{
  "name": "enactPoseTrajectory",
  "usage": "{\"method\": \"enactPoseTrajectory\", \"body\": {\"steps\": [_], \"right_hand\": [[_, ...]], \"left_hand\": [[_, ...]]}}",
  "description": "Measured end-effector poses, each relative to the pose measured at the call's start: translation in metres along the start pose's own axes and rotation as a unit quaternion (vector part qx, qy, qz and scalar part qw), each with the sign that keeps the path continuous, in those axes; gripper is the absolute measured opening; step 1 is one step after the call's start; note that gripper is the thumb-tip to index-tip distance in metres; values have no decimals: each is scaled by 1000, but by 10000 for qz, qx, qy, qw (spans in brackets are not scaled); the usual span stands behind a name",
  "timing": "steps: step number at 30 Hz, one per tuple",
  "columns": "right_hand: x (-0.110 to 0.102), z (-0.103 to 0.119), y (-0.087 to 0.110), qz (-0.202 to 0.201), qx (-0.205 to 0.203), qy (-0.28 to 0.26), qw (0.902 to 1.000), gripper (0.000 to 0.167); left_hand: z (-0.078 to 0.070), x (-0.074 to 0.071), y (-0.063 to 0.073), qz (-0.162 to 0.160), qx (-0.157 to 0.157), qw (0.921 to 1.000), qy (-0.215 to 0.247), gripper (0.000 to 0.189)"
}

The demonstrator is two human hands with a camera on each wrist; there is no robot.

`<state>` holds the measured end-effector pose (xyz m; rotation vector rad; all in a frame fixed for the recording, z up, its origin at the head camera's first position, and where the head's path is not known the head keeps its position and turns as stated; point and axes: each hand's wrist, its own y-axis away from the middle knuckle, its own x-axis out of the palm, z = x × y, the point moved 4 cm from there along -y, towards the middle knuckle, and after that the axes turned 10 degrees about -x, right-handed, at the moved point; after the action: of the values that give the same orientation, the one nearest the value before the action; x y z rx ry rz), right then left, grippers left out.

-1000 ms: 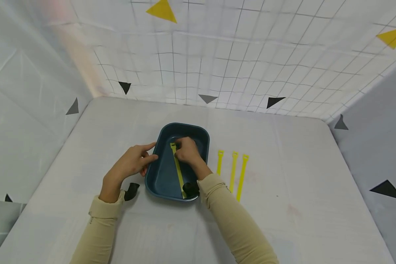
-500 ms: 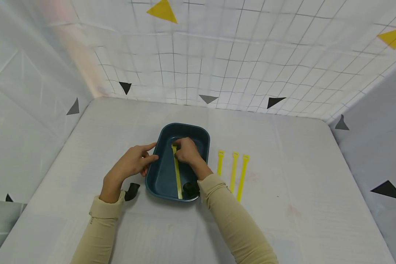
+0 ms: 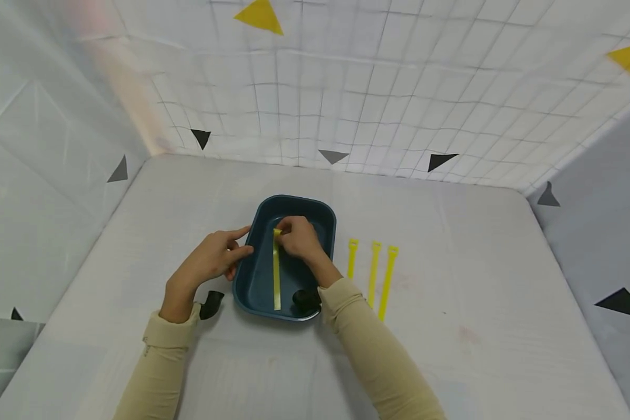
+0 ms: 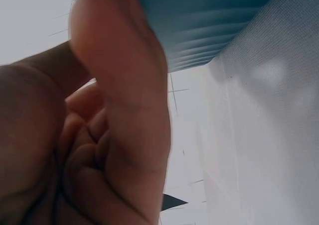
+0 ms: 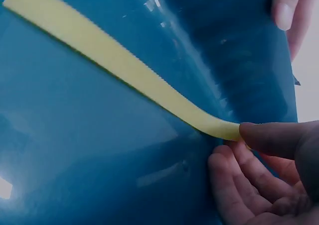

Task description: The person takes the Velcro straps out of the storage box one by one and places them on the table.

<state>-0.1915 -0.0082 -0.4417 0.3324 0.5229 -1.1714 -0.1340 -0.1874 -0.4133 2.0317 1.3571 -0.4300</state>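
A dark blue-green rectangular tray [image 3: 252,286] lies on the table. Inside it my right hand [image 3: 300,238] pinches a yellow cable strap [image 3: 276,274] between thumb and fingers by its far end. In the right wrist view the strap [image 5: 109,58] bends up toward the thumb, its free end running along the tray floor; the pinched end is partly hidden. My left hand [image 3: 210,256] holds the tray's left rim, thumb over the edge. One finger [image 4: 124,75] touches the outer wall [image 4: 199,26] in the left wrist view.
Right of the tray, three more yellow cable straps [image 3: 374,271] with slotted heads lie side by side, partly covered by the right sleeve [image 3: 378,344]. A white gridded sheet [image 3: 346,87] rises behind the table, and a grey-white sheet [image 3: 42,163] hangs at the left.
The strap's near end has swung left across the tray floor, away from the right wrist, while the right fingers turn its far end. The left hand stays on the rim.
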Motion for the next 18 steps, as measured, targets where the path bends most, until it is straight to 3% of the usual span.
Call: {"method": "enactPoseTrajectory", "body": {"steps": [7, 14, 18], "right_hand": [[-3, 0, 3, -76, 159, -716, 9973, 35], [-2, -1, 3, -274, 216, -1562, 9871, 56], [-3, -1, 4, -355, 354, -1819, 9820, 52]], "left_hand": [[0, 2, 0, 21, -8, 10000, 5, 60], [0, 2, -1, 18, -71, 10000, -13, 60], [0, 2, -1, 25, -92, 10000, -10, 60]]}}
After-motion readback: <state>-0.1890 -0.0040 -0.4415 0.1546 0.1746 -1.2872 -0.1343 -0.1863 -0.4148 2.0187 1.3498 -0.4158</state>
